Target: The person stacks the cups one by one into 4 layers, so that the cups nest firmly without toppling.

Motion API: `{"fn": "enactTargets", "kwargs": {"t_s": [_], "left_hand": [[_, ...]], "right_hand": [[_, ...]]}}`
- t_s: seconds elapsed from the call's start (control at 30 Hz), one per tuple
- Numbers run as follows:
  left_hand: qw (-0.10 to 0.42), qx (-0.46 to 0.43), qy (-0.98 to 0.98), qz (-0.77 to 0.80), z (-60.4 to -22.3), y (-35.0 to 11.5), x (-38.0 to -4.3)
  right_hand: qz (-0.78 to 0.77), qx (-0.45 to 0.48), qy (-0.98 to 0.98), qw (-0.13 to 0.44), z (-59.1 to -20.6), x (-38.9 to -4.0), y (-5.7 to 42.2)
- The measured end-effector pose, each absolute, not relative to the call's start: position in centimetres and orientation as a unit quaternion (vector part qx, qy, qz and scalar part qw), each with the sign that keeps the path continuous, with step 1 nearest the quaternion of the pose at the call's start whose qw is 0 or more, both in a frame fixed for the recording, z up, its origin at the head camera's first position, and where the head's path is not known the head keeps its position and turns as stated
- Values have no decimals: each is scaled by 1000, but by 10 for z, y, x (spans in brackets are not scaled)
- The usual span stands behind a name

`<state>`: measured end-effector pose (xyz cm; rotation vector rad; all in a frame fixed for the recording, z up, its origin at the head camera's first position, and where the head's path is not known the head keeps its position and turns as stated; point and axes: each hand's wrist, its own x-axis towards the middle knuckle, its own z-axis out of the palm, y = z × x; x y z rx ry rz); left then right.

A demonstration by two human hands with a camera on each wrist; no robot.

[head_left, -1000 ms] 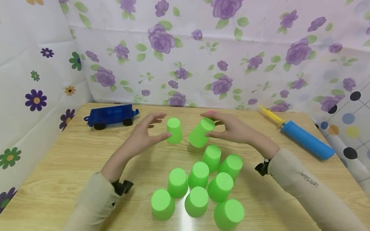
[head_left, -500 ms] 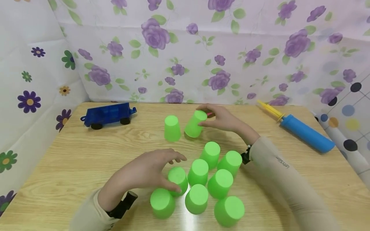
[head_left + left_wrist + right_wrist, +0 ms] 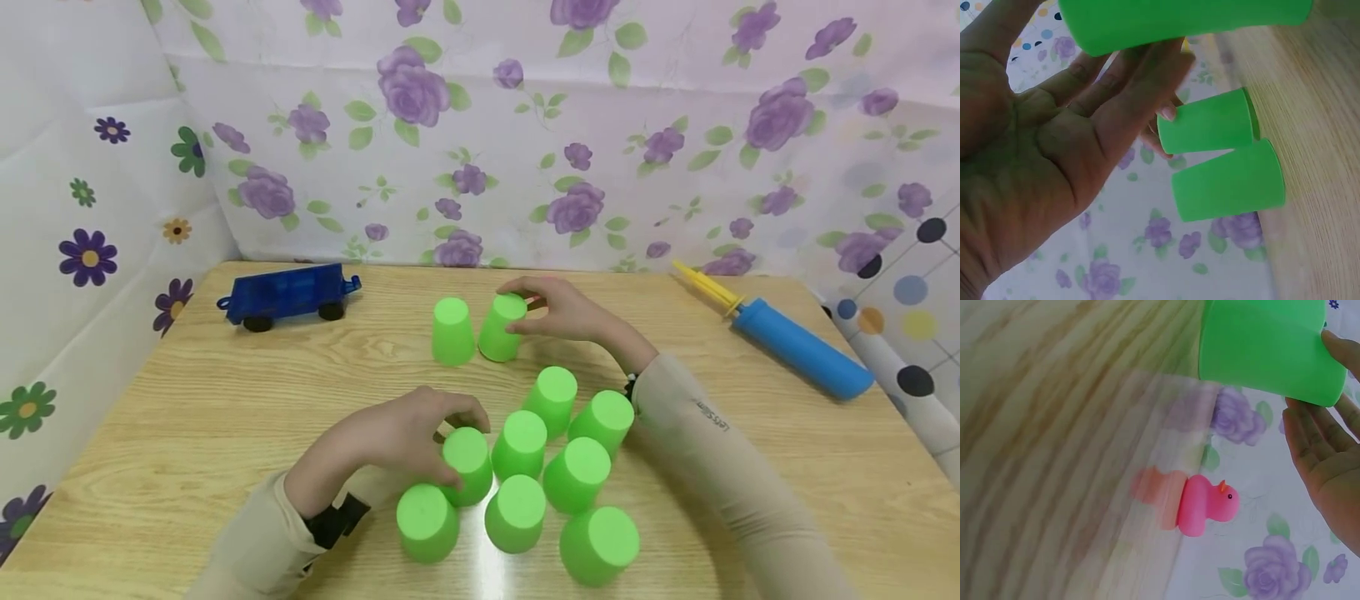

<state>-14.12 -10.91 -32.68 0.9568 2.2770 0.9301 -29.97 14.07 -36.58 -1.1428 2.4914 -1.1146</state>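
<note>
Upside-down green plastic cups stand on a wooden table. At the back, my right hand (image 3: 566, 310) grips one cup (image 3: 501, 333) near its raised base, thumb on the near side and fingers behind. Its rim is down by the tabletop, close beside another upturned cup (image 3: 452, 335). Nearer me, my left hand (image 3: 397, 433) is curled round the back-left cup (image 3: 468, 468) of a group, thumb in front and fingertips partly hidden behind it. The left wrist view has this cup (image 3: 1179, 22) along its top edge, against the fingers. In the right wrist view, the right hand's cup (image 3: 1266, 350) is at the top.
Several more upturned cups (image 3: 519, 446) stand close together in front. A blue toy wagon (image 3: 292, 296) is at the back left, and a blue hand pump (image 3: 802, 350) with a yellow nozzle lies at the right. A pink toy duck (image 3: 1200, 506) sits near the floral backdrop.
My left hand has left the back cup and come down to the near group, closing round a cup there. The right hand's tilted cup has moved back and come upright beside its neighbour.
</note>
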Motion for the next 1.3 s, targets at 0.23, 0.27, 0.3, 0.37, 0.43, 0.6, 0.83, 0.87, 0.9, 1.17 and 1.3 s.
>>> {"fn": "enactTargets", "kwargs": {"t_s": [0.23, 0.27, 0.3, 0.37, 0.43, 0.6, 0.83, 0.87, 0.9, 1.17, 1.3], "left_hand": [[256, 349, 833, 343, -326, -107, -143], [254, 351, 834, 341, -326, -107, -143], [253, 351, 835, 341, -326, -107, -143], [252, 349, 835, 343, -327, -107, -142], [250, 348, 835, 344, -328, -106, -142], [249, 348, 836, 343, -329, -106, -141], [245, 359, 836, 335, -330, -106, -142], [247, 360, 835, 334, -330, -106, -142], [246, 364, 834, 333, -331, -106, -143], [235, 414, 823, 309, -334, -114, -151], [228, 415, 825, 309, -331, -121, -154]], "right_hand": [[-385, -387, 832, 102, -364, -295, 142], [-387, -387, 830, 105, -363, -294, 142], [-388, -387, 829, 108, -363, -294, 142], [-395, -385, 826, 116, -363, -293, 142], [-400, -380, 825, 123, -364, -292, 142], [-412, -377, 818, 141, -369, -290, 141], [-403, -384, 819, 138, -365, -289, 145], [-400, -382, 822, 137, -362, -289, 147], [-396, -381, 825, 134, -358, -289, 149], [-380, -344, 852, 108, -334, -275, 184], [-378, -329, 860, 94, -328, -254, 203]]}}
